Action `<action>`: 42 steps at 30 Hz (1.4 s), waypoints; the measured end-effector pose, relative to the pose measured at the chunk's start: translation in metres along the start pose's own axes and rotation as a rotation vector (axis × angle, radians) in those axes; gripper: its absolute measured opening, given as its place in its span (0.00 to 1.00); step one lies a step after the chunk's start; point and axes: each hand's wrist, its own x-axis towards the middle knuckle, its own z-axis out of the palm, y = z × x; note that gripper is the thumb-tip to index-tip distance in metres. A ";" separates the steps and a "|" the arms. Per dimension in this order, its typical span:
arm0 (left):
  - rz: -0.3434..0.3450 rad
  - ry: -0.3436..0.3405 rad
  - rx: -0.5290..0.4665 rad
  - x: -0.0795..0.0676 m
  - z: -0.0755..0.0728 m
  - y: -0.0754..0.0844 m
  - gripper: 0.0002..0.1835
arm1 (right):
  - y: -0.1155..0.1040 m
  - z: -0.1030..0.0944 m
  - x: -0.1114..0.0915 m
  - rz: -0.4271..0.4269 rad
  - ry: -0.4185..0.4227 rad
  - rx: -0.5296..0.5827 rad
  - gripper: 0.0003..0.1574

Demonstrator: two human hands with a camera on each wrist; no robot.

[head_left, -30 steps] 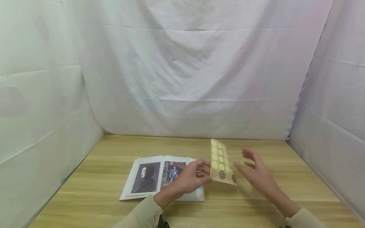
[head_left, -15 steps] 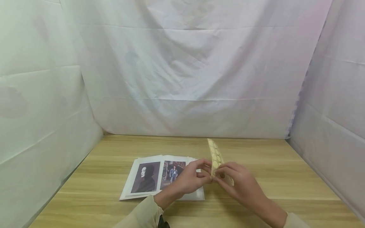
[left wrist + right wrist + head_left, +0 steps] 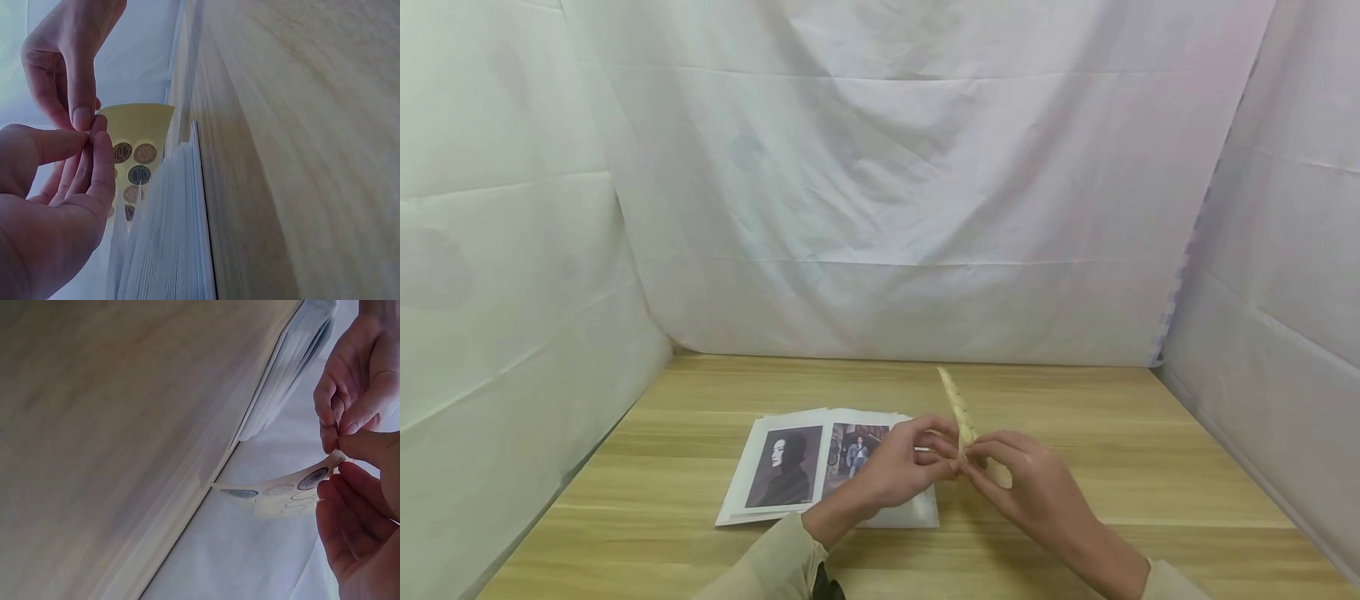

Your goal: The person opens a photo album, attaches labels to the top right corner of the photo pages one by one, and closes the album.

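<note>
Sheet of thin pale-yellow paper, printed with rows of round seal-like medallions, is held tilted above the light wood-grain table — left hand and right hand both pinch its lower end, fingertips nearly meeting — just right of a white-paged photo album lying open at two pictures.

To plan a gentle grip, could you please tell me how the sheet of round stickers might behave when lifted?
The sheet of round stickers probably flexes easily, since it visibly bows in the right wrist view. It is likely light for its size, looking very thin nearly edge-on in the head view.
</note>
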 end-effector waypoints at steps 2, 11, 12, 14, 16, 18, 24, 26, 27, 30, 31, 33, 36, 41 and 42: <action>0.001 -0.005 0.002 -0.001 -0.001 0.000 0.20 | -0.001 0.000 0.000 0.001 -0.004 0.016 0.17; 0.008 -0.018 0.001 -0.001 -0.001 0.000 0.21 | -0.003 0.000 -0.001 -0.021 0.011 0.039 0.18; 0.009 -0.018 0.000 -0.001 -0.001 0.000 0.21 | -0.003 0.000 -0.001 -0.023 0.011 0.034 0.19; 0.009 -0.016 -0.001 -0.001 -0.001 -0.001 0.21 | -0.004 0.000 -0.001 -0.024 0.010 0.030 0.19; 0.011 -0.012 -0.001 -0.001 0.000 -0.002 0.21 | -0.004 0.000 -0.001 -0.024 0.009 0.030 0.18; 0.011 -0.013 -0.003 -0.001 0.000 -0.003 0.21 | -0.005 0.001 -0.001 -0.023 0.008 0.032 0.18; 0.028 -0.017 -0.017 -0.001 0.000 -0.004 0.19 | -0.004 0.001 -0.001 -0.022 0.017 0.048 0.17; 0.030 -0.018 -0.017 -0.001 0.000 -0.004 0.19 | -0.004 0.001 -0.002 -0.021 0.019 0.050 0.17; 0.029 -0.018 -0.017 -0.001 0.000 -0.005 0.19 | -0.004 0.001 -0.002 -0.018 0.020 0.048 0.17; 0.024 -0.018 -0.013 -0.002 0.000 -0.005 0.19 | -0.004 0.002 -0.003 -0.009 0.017 0.040 0.17; 0.022 -0.017 -0.011 -0.002 0.000 -0.005 0.19 | -0.004 0.002 -0.003 -0.005 0.014 0.034 0.17; 0.020 -0.012 -0.001 -0.003 0.001 -0.005 0.19 | -0.004 0.002 -0.003 -0.003 0.010 0.029 0.17; 0.011 0.001 0.012 -0.003 0.002 -0.004 0.20 | -0.004 0.002 -0.003 -0.008 0.011 0.028 0.17; 0.002 0.013 0.007 -0.004 0.004 -0.003 0.19 | -0.004 0.002 -0.002 -0.011 0.012 0.037 0.15; 0.003 0.015 0.000 -0.004 0.004 -0.003 0.18 | -0.004 0.003 -0.003 -0.008 0.011 0.038 0.15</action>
